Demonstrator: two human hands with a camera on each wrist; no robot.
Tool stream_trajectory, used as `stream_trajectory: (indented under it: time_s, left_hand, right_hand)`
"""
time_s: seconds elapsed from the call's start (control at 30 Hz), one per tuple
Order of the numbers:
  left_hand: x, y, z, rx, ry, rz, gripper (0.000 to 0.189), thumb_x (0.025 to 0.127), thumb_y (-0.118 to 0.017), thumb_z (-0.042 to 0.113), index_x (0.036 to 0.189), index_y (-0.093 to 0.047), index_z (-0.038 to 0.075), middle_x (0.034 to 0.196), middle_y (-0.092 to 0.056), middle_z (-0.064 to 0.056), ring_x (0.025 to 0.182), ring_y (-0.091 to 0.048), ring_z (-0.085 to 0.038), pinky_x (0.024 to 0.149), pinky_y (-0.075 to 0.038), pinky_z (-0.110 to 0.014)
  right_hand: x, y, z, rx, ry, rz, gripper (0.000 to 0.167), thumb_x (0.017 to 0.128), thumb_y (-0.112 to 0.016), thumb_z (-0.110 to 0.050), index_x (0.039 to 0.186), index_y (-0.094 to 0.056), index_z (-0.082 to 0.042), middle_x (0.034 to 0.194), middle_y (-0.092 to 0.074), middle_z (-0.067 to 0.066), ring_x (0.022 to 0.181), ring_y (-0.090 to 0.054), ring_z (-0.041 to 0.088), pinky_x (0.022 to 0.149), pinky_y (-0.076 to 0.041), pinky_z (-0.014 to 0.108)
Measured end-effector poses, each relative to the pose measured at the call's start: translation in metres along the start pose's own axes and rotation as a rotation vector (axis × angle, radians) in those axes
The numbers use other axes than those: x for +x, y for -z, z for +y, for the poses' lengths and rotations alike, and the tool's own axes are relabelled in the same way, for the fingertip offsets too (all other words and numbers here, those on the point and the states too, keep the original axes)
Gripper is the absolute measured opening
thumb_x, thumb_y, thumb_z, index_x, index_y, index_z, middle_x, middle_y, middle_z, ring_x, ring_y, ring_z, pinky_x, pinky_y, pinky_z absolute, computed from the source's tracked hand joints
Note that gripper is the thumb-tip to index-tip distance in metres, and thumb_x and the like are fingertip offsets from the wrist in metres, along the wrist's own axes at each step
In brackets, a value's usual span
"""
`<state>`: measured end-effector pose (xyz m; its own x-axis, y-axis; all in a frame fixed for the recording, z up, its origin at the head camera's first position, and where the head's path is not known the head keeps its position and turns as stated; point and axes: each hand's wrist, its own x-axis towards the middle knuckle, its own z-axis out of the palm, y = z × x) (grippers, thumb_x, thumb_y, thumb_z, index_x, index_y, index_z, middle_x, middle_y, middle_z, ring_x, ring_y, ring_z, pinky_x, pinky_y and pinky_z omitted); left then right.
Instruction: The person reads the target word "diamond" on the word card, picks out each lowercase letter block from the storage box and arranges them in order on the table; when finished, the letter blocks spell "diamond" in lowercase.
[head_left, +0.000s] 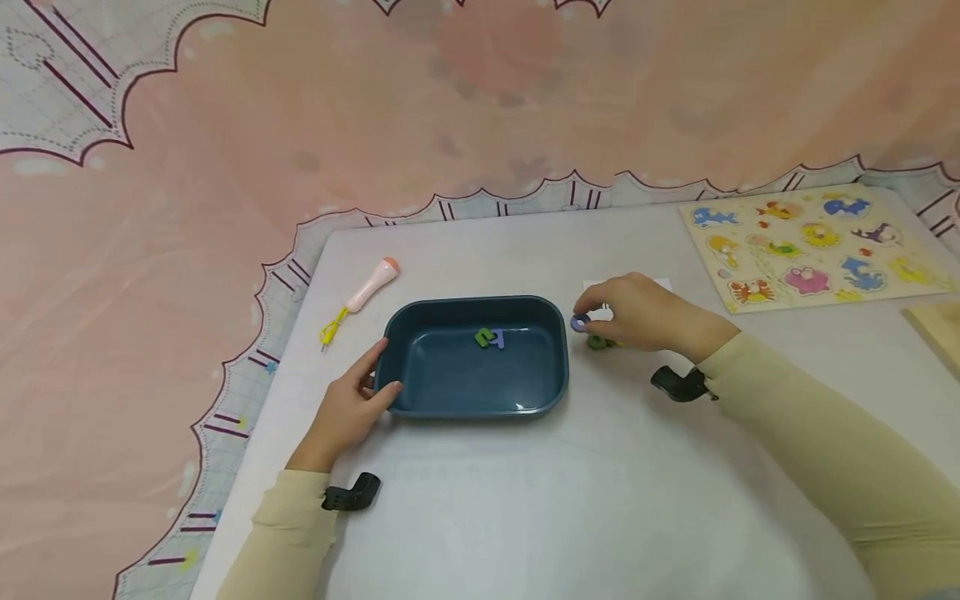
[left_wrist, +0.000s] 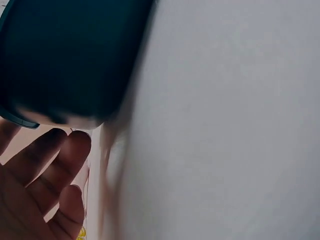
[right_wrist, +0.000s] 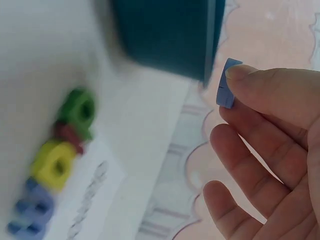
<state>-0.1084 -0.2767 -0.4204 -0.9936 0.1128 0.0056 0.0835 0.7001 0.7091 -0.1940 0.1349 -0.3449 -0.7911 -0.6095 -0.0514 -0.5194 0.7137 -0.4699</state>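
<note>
A dark teal plastic basin [head_left: 465, 375] stands on the white table. My left hand [head_left: 352, 412] grips its left rim, the thumb over the edge and the fingers along the outer wall. Inside lie a green letter [head_left: 483, 337] and a purple letter [head_left: 497, 338]. Just outside the basin's right rim, my right hand [head_left: 637, 312] pinches a small blue-purple letter piece [right_wrist: 226, 84] between thumb and forefinger. Below that hand, the right wrist view has a row of letters: green [right_wrist: 78, 111], red [right_wrist: 69, 136], yellow [right_wrist: 54, 165] and blue [right_wrist: 34, 205] ones.
Printed white paper [right_wrist: 100, 185] lies beside the letter row. A pink-handled tool with a yellow end [head_left: 367, 290] rests behind the basin at left. A sea-animal puzzle board [head_left: 817, 250] lies at the back right, with a wooden board [head_left: 937, 329] near the right edge.
</note>
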Motion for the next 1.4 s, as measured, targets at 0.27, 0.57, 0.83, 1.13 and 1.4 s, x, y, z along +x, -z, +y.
stream_trajectory:
  time_s: [0.27,0.57,0.83,1.13,1.4]
  left_hand:
    - [0.005,0.01,0.001,0.012,0.005,0.026,0.061,0.092,-0.071,0.021,0.147,-0.048,0.01,0.113,-0.063,-0.019,0.095,-0.058,-0.028,0.079,-0.048,-0.041]
    - [0.015,0.019,0.003,-0.056,0.082,-0.082,0.061,0.092,-0.072,0.026,0.147,-0.048,0.013,0.126,-0.056,-0.019,0.098,-0.06,-0.032,0.082,-0.051,-0.041]
    - [0.02,0.017,0.0,-0.114,0.088,-0.094,0.061,0.093,-0.073,0.026,0.146,-0.048,0.011,0.128,-0.056,-0.021,0.098,-0.059,-0.032,0.079,-0.052,-0.036]
    - [0.021,0.009,-0.001,-0.15,0.093,-0.08,0.059,0.094,-0.071,0.022,0.146,-0.047,0.01,0.133,-0.053,-0.022,0.101,-0.06,-0.035,0.079,-0.053,-0.033]
    - [0.02,0.005,0.0,-0.144,0.096,-0.073,0.058,0.095,-0.07,0.02,0.147,-0.047,0.01,0.134,-0.053,-0.023,0.101,-0.061,-0.036,0.081,-0.054,-0.037]
  right_hand:
    - [-0.025,0.005,0.03,0.007,-0.107,0.04,0.026,0.093,-0.072,-0.015,0.117,-0.072,-0.005,0.113,-0.072,0.011,0.11,-0.063,0.031,0.097,-0.048,0.052]
    - [-0.047,0.004,0.056,0.031,-0.197,0.061,0.028,0.093,-0.07,-0.016,0.118,-0.071,-0.004,0.111,-0.07,0.014,0.107,-0.062,0.033,0.093,-0.048,0.053]
    - [-0.06,0.002,0.067,0.053,-0.252,0.075,0.031,0.093,-0.07,-0.017,0.121,-0.069,-0.003,0.115,-0.068,0.017,0.11,-0.06,0.036,0.094,-0.046,0.056]
    - [-0.072,0.004,0.078,0.048,-0.302,0.089,0.035,0.095,-0.069,-0.02,0.123,-0.067,0.0,0.116,-0.067,0.021,0.109,-0.058,0.038,0.092,-0.045,0.057]
    - [-0.078,-0.003,0.093,0.07,-0.322,0.071,0.036,0.095,-0.069,-0.021,0.123,-0.066,0.001,0.115,-0.066,0.023,0.108,-0.058,0.039,0.09,-0.046,0.058]
